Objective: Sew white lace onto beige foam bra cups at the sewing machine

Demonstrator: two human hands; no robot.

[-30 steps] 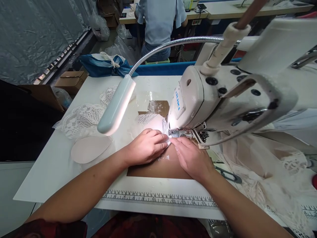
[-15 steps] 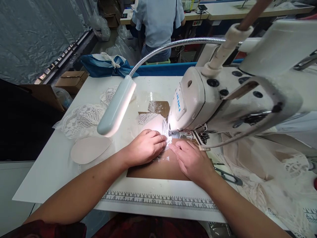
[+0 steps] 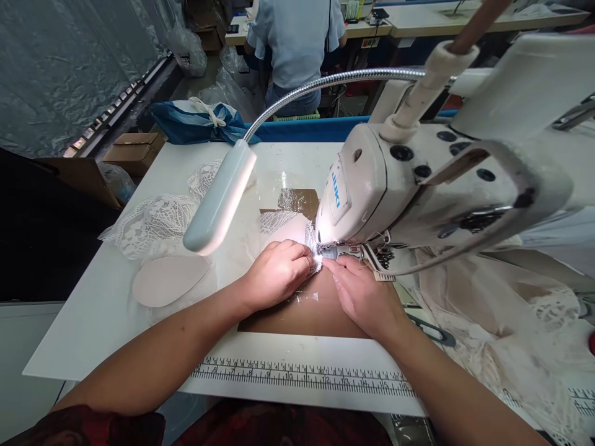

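A white lace piece (image 3: 312,235) with a smooth pale cup-shaped panel (image 3: 290,230) lies under the needle area of the white sewing machine (image 3: 367,186). My left hand (image 3: 281,272) rests on its near left side, fingers curled closed on the lace. From the right, my right hand (image 3: 365,288) meets the lace edge close to the presser foot, its index finger stretched forward and the other fingers folded together. Its thumb is partly hidden. Both hands lie over a brown board (image 3: 302,319) taped to the table. The exact stitching point is lost in glare.
A lamp (image 3: 220,198) on a bendable neck hangs over the left of the table. Lace pieces (image 3: 158,223) and a beige oval pad (image 3: 170,282) lie there. Sheer fabric (image 3: 483,310) piles up at right. A ruler strip (image 3: 297,378) runs along the front edge. Another person (image 3: 297,49) sits ahead.
My right fingers have slid slightly forward along the lace edge toward the presser foot. The near end of the lace has shifted a little; my left hand has moved only slightly.
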